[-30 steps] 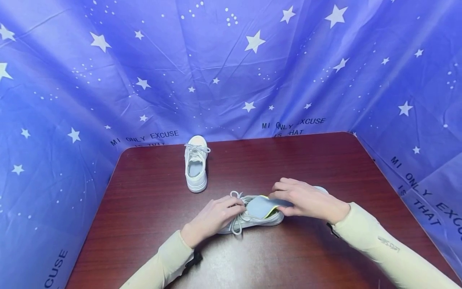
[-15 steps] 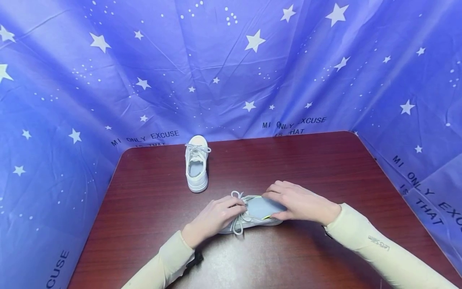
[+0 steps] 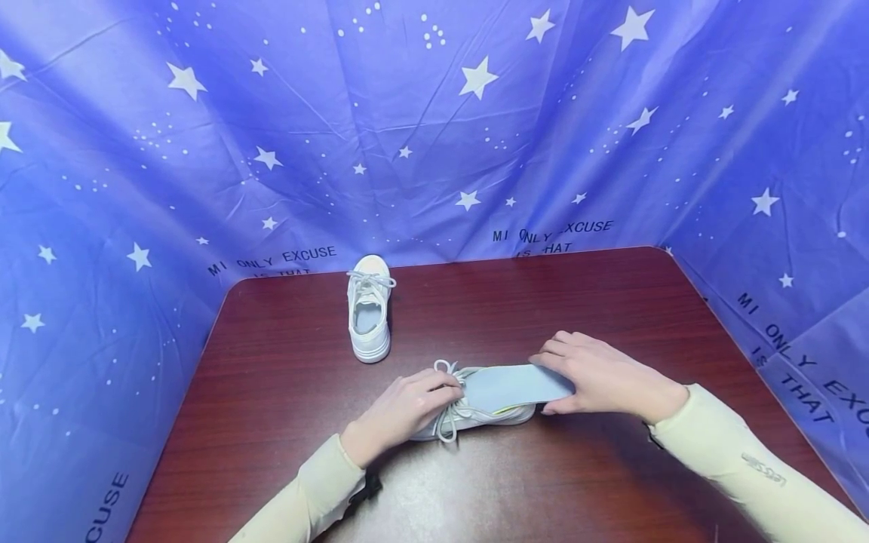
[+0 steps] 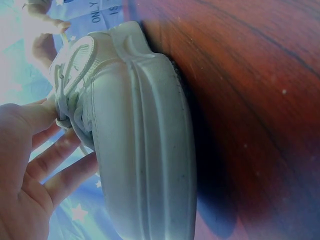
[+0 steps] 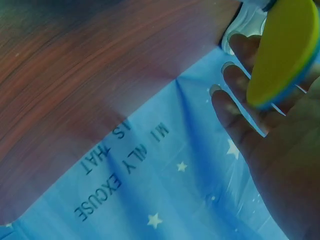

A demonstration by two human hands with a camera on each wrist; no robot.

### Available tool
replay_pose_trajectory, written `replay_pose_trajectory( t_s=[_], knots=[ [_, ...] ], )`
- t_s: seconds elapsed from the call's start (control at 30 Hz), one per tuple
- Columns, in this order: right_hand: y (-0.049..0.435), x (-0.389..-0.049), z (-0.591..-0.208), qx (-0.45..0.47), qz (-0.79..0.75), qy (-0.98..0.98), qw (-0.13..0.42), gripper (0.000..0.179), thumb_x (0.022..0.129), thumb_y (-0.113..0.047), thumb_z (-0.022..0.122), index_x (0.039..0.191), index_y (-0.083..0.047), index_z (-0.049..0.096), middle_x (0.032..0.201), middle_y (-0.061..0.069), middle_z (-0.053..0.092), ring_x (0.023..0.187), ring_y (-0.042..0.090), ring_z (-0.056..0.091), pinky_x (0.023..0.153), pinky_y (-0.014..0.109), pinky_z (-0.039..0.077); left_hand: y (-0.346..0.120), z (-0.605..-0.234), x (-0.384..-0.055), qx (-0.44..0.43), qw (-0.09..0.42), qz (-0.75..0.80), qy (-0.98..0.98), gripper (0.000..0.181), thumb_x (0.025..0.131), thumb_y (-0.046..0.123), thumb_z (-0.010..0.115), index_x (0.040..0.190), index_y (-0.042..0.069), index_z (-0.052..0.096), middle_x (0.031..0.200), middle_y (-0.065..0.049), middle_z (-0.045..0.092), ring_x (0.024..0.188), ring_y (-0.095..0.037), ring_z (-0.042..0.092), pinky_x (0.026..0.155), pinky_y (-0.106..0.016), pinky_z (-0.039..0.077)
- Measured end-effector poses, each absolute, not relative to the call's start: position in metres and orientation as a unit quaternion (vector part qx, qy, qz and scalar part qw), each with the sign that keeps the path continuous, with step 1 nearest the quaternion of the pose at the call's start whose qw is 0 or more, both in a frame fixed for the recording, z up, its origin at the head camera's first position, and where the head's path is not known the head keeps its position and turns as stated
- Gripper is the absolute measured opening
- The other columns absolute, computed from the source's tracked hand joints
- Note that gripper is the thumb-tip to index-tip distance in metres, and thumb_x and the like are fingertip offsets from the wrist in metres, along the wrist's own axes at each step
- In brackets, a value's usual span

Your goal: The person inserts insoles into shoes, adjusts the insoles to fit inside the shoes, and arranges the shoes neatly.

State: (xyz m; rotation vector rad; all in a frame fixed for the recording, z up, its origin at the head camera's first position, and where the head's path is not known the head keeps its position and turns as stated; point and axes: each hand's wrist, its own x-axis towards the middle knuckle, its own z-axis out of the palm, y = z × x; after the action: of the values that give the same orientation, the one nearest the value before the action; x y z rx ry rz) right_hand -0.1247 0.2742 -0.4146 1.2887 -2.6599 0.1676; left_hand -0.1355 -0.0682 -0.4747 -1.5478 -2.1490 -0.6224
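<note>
A white lace-up sneaker lies on the table, toe toward the left. My left hand pinches its tongue and laces; in the left wrist view the thumb is at the laces with fingers behind. A grey-blue insole sits with its front part inside the shoe and its rear end sticking out over the heel. My right hand grips that rear end between thumb and fingers. The right wrist view shows the insole's yellow underside against the fingers. The insole's front tip is hidden in the shoe.
A second white sneaker stands farther back on the left, toe away from me, a grey insole visible inside. The dark red-brown table meets a blue star-printed curtain at the back and sides.
The right hand first moved left over the heel, then back right with the insole's end. The insole, earlier bent up, now lies flatter and protrudes past the heel. The left hand stays put.
</note>
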Motion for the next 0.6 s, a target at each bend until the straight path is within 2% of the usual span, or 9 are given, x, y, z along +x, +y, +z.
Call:
replay_pose_trajectory(
  t_s=[0.1, 0.37, 0.6],
  knots=[
    [0.2799, -0.1237, -0.4135, 0.435, 0.061, -0.892, 0.106, 0.065, 0.071, -0.053, 0.088, 0.114, -0.006, 0.074, 0.096, -0.004, 0.064, 0.088, 0.016, 0.055, 0.078, 0.037, 0.05, -0.068, -0.4746, -0.1351, -0.555, 0.206, -0.222, -0.775, 0.016, 0.098, 0.008, 0.067, 0.111, 0.009, 0.076, 0.111, 0.0, 0.072, 0.102, -0.013, 0.068, 0.092, -0.022, 0.056],
    [0.2826, -0.1254, -0.414, 0.453, 0.076, -0.879, 0.126, 0.057, 0.072, -0.047, 0.089, 0.109, -0.005, 0.075, 0.093, -0.006, 0.065, 0.085, 0.012, 0.052, 0.074, 0.032, 0.048, -0.068, -0.4709, -0.1335, -0.55, 0.189, -0.227, -0.781, 0.017, 0.097, 0.007, 0.067, 0.111, 0.009, 0.076, 0.112, 0.0, 0.072, 0.104, -0.014, 0.068, 0.093, -0.023, 0.056],
    [0.2813, -0.1288, -0.4112, 0.472, 0.094, -0.867, 0.134, 0.042, 0.077, -0.039, 0.087, 0.104, -0.009, 0.078, 0.091, -0.009, 0.068, 0.084, 0.01, 0.051, 0.074, 0.029, 0.047, -0.0684, -0.4722, -0.1342, -0.551, 0.182, -0.226, -0.782, 0.017, 0.097, 0.007, 0.067, 0.111, 0.009, 0.076, 0.113, -0.001, 0.072, 0.104, -0.015, 0.068, 0.096, -0.023, 0.055]
  ],
)
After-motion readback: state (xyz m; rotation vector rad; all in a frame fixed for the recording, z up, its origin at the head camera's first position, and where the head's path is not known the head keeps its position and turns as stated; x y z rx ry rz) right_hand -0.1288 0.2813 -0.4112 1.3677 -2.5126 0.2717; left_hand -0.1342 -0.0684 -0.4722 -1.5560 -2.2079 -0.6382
